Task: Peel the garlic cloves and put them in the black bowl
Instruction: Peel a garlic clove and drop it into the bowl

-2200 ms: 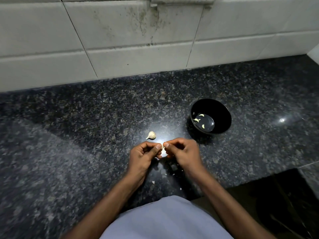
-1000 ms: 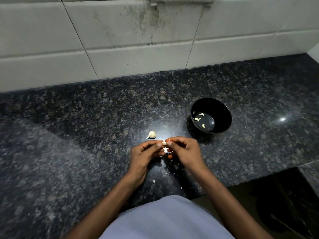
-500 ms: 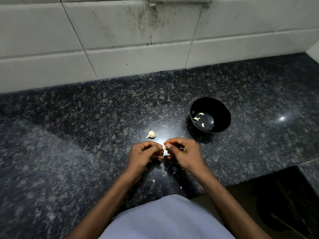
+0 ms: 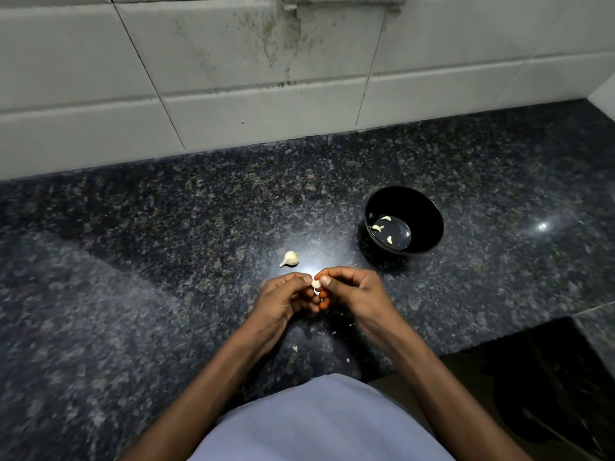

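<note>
Two hands at work: left hand (image 4: 286,299) and right hand (image 4: 352,291) meet at centre frame, just above the counter (image 4: 166,261), fingers curled, both pinching one garlic clove (image 4: 316,283) between the fingertips.
Clove in hand: pale and small, largely hidden by the fingers; how much skin remains cannot be told.
Black bowl (image 4: 426,211): right of centre, standing on the counter, near the right hand but apart from it.
Risk, slip: the clove is small and pinched only at the tips; a hard pull on the skin could, in my judgement, flick it onto the counter or over the near edge at lower right.
Risk, skin in bowl: loose skin clinging to the fingers could be carried into the bowl along with the clove.
Risk, bowl: it looks light, so a careless reach may nudge it along the polished stone.
Risk, glare: a bright reflection sits right by the hands and may hide thin skin.
Count, peeled cloves in bowl (image 4: 382,224): three visible.
Count, cloves in hand: one.
Count, garlic bulb (image 4: 290,258) on counter: one small piece, upper left of the hands, unpeeled.
Count, skin scraps (image 4: 294,348) on counter: three or so, below the hands.
Count, bowls: one.
</note>
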